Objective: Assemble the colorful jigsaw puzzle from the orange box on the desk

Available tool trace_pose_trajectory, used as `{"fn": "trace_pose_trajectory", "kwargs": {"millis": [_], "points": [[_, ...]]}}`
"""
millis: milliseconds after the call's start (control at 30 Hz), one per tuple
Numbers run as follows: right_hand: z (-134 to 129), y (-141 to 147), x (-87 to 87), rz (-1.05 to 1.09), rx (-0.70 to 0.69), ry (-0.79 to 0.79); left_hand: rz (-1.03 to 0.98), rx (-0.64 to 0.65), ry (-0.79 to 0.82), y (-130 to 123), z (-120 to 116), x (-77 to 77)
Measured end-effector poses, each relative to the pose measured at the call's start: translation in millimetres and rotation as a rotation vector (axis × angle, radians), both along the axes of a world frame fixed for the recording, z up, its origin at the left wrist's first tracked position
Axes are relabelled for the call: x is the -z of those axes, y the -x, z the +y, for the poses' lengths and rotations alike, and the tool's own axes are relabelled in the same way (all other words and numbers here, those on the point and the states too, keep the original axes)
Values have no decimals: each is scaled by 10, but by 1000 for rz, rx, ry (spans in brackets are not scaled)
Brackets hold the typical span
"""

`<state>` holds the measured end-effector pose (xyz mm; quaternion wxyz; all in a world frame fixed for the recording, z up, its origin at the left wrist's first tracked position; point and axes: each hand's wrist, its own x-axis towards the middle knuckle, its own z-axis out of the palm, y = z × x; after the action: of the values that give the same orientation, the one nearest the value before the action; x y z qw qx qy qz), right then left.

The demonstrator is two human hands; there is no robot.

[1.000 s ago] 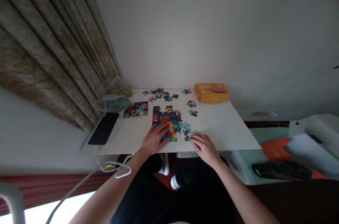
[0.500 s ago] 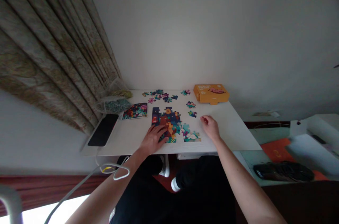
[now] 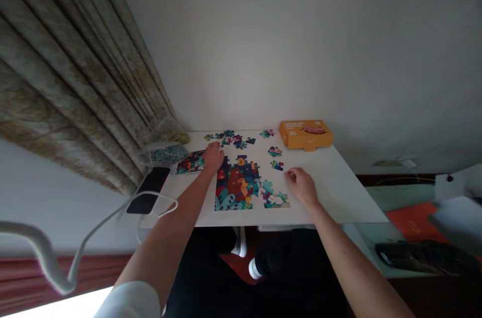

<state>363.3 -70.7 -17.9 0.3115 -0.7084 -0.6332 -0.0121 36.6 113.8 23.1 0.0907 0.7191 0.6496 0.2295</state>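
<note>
Surface: white desk, mid-desk a joined jigsaw section.
Done: smaller joined section lay just beside it.
Left: loose puzzle pieces lay scattered beyond.
Left hand: fingers bunched above picture card; grip, if any, could not be told.
Right hand: fingers curled, tips at desk, nothing visibly pinched.

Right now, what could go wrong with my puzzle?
A few small things might happen. Your right hand is close to the loose puzzle pieces and the rabbit section, so it could nudge them out of place. Your left hand is by the picture card, right beside the joined pieces, so it might bump them. The white cable on the phone could catch your arm and pull the phone.
</note>
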Motion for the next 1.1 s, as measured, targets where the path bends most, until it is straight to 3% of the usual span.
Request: {"fn": "trace_pose_trajectory", "kwargs": {"millis": [233, 633, 867, 1100], "points": [[14, -7, 2, -23, 5, 39, 257, -18, 155, 34, 242, -97], [-10, 51, -35, -151, -92, 47, 188, -31, 206, 104, 403, -131], [-5, 61, -39, -147, -95, 86, 230, 27, 118, 167, 257, -138], [30, 9, 28, -88, -56, 63, 173, 347, -99, -7, -100, -91]]}}
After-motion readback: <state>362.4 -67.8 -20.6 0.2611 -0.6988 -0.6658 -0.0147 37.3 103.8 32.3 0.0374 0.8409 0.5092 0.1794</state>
